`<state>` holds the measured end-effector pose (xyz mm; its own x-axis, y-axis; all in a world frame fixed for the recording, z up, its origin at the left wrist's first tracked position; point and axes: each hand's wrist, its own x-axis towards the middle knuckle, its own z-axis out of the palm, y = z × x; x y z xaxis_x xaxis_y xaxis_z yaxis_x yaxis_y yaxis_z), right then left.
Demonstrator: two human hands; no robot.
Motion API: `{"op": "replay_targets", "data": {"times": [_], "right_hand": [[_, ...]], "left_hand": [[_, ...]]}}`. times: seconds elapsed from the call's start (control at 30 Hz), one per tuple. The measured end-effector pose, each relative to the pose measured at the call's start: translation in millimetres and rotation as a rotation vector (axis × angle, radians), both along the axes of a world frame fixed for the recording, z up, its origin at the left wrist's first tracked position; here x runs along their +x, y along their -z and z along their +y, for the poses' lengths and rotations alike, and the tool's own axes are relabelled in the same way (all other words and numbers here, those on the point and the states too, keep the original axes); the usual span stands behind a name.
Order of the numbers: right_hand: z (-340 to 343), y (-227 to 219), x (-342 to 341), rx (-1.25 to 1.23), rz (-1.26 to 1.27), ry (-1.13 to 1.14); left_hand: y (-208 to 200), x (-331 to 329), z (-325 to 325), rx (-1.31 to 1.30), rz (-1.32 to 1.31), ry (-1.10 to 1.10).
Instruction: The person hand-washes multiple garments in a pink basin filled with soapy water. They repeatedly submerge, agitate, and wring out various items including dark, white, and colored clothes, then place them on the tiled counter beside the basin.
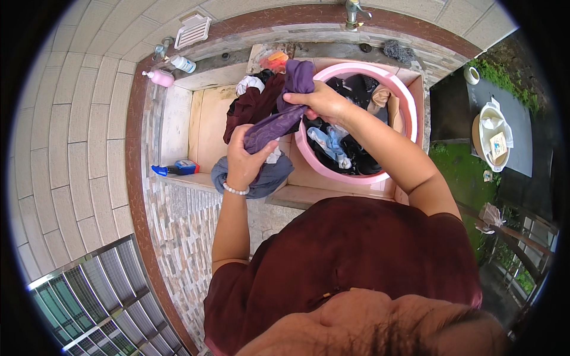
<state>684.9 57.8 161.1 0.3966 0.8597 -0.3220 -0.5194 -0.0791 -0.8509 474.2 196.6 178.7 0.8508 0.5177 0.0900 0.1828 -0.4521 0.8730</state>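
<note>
A bunched purple cloth (274,128) stretches between my two hands above the sink. My left hand (244,155), with a bead bracelet at the wrist, is closed round its lower end. Higher up and to the right, my right hand (323,102) grips the cloth, and part of it flops over above the fingers. Under the cloth lies a heap of dark maroon clothing (246,110) with a white piece (250,84). A grey cloth (270,178) hangs over the sink's front edge beneath my left hand. The pink basin (405,98) to the right holds wet black, light blue and beige clothes.
The tiled sink (205,118) has a blue-handled brush (176,168) on its front left rim. Along the back are a pink pump bottle (159,78), a white bottle (183,63), orange soap (276,57), a tap (352,15) and a scouring pad (398,51).
</note>
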Motion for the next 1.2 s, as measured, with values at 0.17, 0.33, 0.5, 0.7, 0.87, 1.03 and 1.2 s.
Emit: {"op": "replay_targets", "data": {"times": [0.17, 0.33, 0.5, 0.7, 0.87, 1.03, 1.2], "right_hand": [[78, -15, 4, 0.048, 0.095, 0.002], [61, 88, 48, -0.456, -0.59, -0.018], [-56, 196, 28, -0.848, -1.195, -0.197], [-107, 203, 34, -0.721, -0.691, 0.058], [-113, 104, 37, -0.092, -0.219, 0.34], [-100, -30, 28, 0.293, -0.179, 0.403], [-110, -90, 53, 0.513, -0.295, 0.494]], "left_hand": [[-2, -6, 45, 0.33, -0.056, -0.249], [86, -19, 69, 0.638, 0.343, -0.121], [80, -19, 68, 0.639, 0.167, -0.181], [47, 5, 52, 0.587, 0.225, -0.103], [25, 36, 9, 0.61, -0.078, -0.055], [85, 110, -50, 0.094, 0.005, 0.456], [163, 169, -77, -0.115, 0.005, 0.589]]}}
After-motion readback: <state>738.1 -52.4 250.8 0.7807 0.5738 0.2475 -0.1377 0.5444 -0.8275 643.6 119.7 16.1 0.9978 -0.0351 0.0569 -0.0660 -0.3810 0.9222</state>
